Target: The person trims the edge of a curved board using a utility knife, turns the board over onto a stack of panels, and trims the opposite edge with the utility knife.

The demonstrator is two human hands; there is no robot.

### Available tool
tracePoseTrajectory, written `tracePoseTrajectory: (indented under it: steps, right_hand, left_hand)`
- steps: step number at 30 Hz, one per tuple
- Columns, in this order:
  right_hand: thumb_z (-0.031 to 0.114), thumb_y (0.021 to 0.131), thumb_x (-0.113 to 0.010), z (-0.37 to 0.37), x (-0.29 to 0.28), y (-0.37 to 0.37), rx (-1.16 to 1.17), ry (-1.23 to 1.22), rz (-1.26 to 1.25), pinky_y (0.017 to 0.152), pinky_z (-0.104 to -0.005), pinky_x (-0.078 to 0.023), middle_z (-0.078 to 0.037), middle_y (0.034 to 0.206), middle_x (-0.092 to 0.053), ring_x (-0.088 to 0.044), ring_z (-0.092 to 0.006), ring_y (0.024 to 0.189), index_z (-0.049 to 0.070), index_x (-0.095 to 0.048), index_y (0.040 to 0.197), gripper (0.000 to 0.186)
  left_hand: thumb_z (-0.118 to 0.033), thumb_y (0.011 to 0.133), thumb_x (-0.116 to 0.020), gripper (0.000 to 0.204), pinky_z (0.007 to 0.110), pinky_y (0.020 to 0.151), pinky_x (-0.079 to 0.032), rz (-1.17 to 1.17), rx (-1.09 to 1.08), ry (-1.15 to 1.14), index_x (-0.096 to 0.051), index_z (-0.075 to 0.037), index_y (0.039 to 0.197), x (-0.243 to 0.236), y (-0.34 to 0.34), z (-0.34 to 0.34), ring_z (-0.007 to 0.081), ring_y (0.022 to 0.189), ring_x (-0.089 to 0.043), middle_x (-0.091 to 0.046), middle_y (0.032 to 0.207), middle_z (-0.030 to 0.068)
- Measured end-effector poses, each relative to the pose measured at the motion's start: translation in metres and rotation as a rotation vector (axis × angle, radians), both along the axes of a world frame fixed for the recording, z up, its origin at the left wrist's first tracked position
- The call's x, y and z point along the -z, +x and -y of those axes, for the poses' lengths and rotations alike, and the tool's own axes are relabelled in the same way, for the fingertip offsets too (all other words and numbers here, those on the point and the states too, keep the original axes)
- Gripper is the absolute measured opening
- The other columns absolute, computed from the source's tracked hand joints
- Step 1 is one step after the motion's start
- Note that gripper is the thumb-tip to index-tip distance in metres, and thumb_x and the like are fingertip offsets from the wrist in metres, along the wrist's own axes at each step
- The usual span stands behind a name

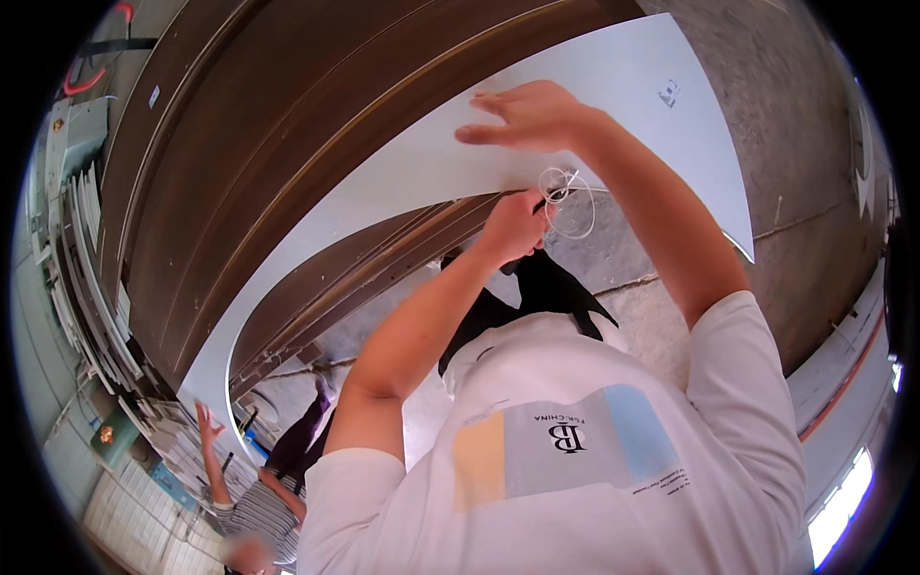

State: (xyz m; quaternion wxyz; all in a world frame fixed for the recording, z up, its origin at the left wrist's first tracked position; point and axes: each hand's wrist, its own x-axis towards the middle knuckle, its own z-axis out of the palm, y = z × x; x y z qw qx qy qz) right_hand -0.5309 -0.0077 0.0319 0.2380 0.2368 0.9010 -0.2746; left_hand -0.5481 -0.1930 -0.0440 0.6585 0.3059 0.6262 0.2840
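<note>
A long white panel (613,96) lies in front of me, its near edge bowed by the lens. My left hand (516,228) is closed around a slim dark-handled tool (542,203) at the panel's near edge; my fingers hide most of it, so its exact kind is unclear. Thin white curls of strip (580,230) loop around the tool's tip. Over the panel's face, my right hand (527,117) is open with thumb and fingers apart. It holds nothing, and whether its underside touches the panel I cannot tell.
Brown boards (278,125) lie beyond and beneath the white panel. A co-worker in a striped shirt (257,527) stands at the panel's left end, one hand raised near it. Stacked strips (91,278) stand at far left. Concrete floor (795,172) shows at right.
</note>
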Motion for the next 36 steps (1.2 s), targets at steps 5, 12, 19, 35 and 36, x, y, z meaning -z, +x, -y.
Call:
tracePoseTrajectory:
  steps: [5,12,19,35,36]
  right_hand:
    - [0.082,0.096,-0.039,-0.001,0.008,0.013,-0.011,0.045,-0.108,0.112,-0.0426,-0.045,-0.01,0.157,-0.055,-0.059,-0.0347,0.133,0.01,-0.056,0.151,0.092]
    - [0.056,0.097,-0.069,-0.076,0.044,0.154,0.559,0.098,-0.375,0.113,-0.0417,-0.046,-0.009,0.146,-0.064,-0.059,-0.0312,0.136,0.022,-0.062,0.146,0.06]
    - [0.064,0.102,-0.054,-0.144,0.116,0.474,0.93,0.328,0.134,0.114,-0.0436,-0.044,-0.025,0.145,-0.062,-0.057,-0.0382,0.136,0.002,-0.061,0.144,0.075]
    - [0.069,0.098,-0.061,-0.15,0.113,0.563,1.159,-0.239,0.105,0.067,-0.0293,-0.047,-0.002,0.084,-0.07,-0.057,-0.0095,0.075,0.002,-0.08,0.105,0.07]
    - [0.073,0.096,-0.059,-0.153,0.111,0.551,1.085,-0.233,0.18,0.077,-0.0344,-0.051,-0.009,0.093,-0.074,-0.064,-0.0178,0.085,0.002,-0.079,0.109,0.075]
  left_hand:
    - [-0.025,0.106,-0.061,0.026,0.029,0.049,-0.053,0.02,0.041,0.049,-0.065,0.001,0.106,-0.003,0.037,-0.024,0.0123,0.056,-0.064,-0.062,0.076,0.0045]
    - [-0.032,0.107,-0.058,0.03,0.031,0.052,-0.052,-0.127,0.133,-0.097,-0.061,-0.002,0.108,0.003,0.016,-0.007,0.0134,0.055,-0.059,-0.059,0.073,0.0033]
    - [-0.033,0.109,-0.056,0.033,0.034,0.047,-0.043,0.12,0.117,-0.089,-0.053,-0.004,0.094,0.017,0.008,-0.015,0.0135,0.047,-0.052,-0.049,0.06,0.0007]
    - [-0.039,0.111,-0.055,0.038,0.029,0.043,-0.039,0.147,0.267,-0.254,-0.046,-0.01,0.089,0.002,0.059,-0.064,0.009,0.047,-0.041,-0.042,0.065,-0.0029]
    - [-0.038,0.111,-0.056,0.038,0.029,0.043,-0.039,0.138,0.259,-0.256,-0.045,-0.01,0.088,0.002,0.065,-0.065,0.009,0.048,-0.041,-0.042,0.065,-0.0028]
